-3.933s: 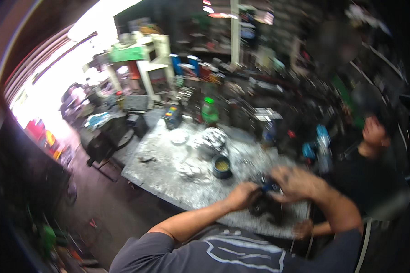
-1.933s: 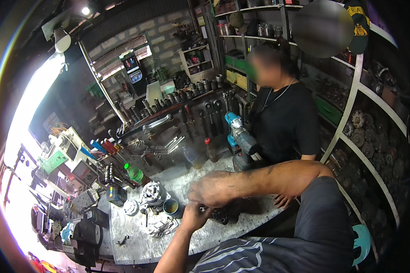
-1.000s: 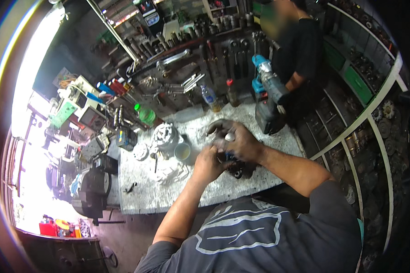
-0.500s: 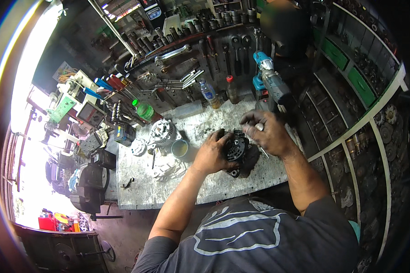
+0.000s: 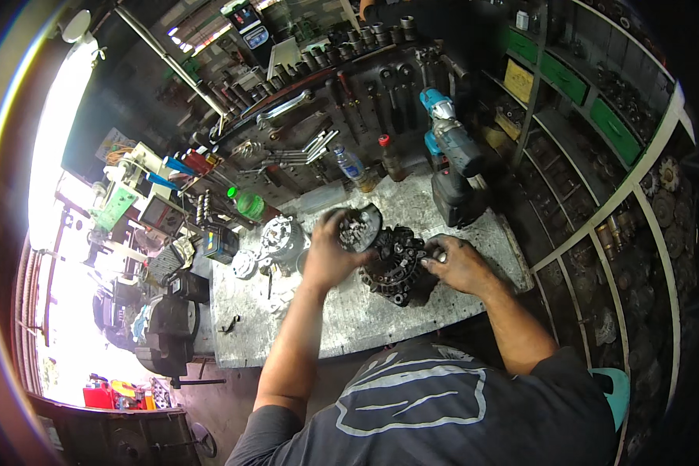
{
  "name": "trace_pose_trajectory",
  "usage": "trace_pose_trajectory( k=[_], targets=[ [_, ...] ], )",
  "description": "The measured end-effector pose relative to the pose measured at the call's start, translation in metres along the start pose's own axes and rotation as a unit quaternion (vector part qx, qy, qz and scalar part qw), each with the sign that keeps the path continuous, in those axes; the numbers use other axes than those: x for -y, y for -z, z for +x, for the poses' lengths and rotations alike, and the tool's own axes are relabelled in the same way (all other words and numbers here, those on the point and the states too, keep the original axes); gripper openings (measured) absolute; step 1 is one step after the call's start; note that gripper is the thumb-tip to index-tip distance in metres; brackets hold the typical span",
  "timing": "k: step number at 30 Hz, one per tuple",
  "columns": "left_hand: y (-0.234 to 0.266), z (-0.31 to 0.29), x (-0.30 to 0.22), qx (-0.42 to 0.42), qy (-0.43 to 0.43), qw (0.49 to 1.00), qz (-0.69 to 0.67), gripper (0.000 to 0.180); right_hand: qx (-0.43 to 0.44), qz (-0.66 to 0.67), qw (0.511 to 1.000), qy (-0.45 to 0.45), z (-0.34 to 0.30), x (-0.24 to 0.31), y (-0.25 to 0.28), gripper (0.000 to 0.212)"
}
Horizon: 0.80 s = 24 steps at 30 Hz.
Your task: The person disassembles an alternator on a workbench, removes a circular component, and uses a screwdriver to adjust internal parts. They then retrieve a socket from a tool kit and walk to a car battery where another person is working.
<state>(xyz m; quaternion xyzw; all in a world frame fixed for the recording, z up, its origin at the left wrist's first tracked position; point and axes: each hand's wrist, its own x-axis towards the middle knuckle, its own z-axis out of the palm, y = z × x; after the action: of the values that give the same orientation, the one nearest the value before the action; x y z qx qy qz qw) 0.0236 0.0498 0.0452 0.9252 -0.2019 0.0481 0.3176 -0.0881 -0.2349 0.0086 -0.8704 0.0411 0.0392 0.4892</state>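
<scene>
In the middle of the bench point(image 5: 342, 334) stands a dark alternator point(image 5: 398, 264), its inner end parts exposed. My left hand point(image 5: 326, 260) grips the round rear cover point(image 5: 363, 227) by its edge, tilted up and apart from the alternator at its upper left. Pale grey shows on the cover's inner face. My right hand point(image 5: 462, 268) is closed at the alternator's right side. A pale handle end point(image 5: 440, 255), which looks like that of the screwdriver, shows between its fingers; the shaft is hidden.
A cordless impact wrench point(image 5: 450, 140) stands at the back right. Bottles point(image 5: 248, 203) line the back edge. A silver alternator housing point(image 5: 279, 237) sits left of my left hand, with a bench vise point(image 5: 167, 334) beyond the bench's left end. Sockets and wrenches point(image 5: 287, 109) hang behind.
My left hand has lifted the cover off the alternator toward the upper left, exposing its inner parts. My right hand has come down to the alternator's right side. The view has shifted slightly.
</scene>
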Motion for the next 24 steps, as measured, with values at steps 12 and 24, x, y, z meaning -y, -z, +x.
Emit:
trace_pose_trajectory(
  k=[12, 24],
  targets=[
    [-0.058, 0.073, 0.106, 0.044, 0.086, 0.987, 0.129, 0.102, -0.045, -0.08, 0.993, -0.08, -0.04, -0.039, 0.012, 0.04],
    [-0.125, 0.102, 0.151, 0.177, 0.205, 0.943, 0.193, 0.123, -0.074, -0.028, 0.996, -0.035, -0.078, -0.018, 0.022, 0.037]
  ],
)
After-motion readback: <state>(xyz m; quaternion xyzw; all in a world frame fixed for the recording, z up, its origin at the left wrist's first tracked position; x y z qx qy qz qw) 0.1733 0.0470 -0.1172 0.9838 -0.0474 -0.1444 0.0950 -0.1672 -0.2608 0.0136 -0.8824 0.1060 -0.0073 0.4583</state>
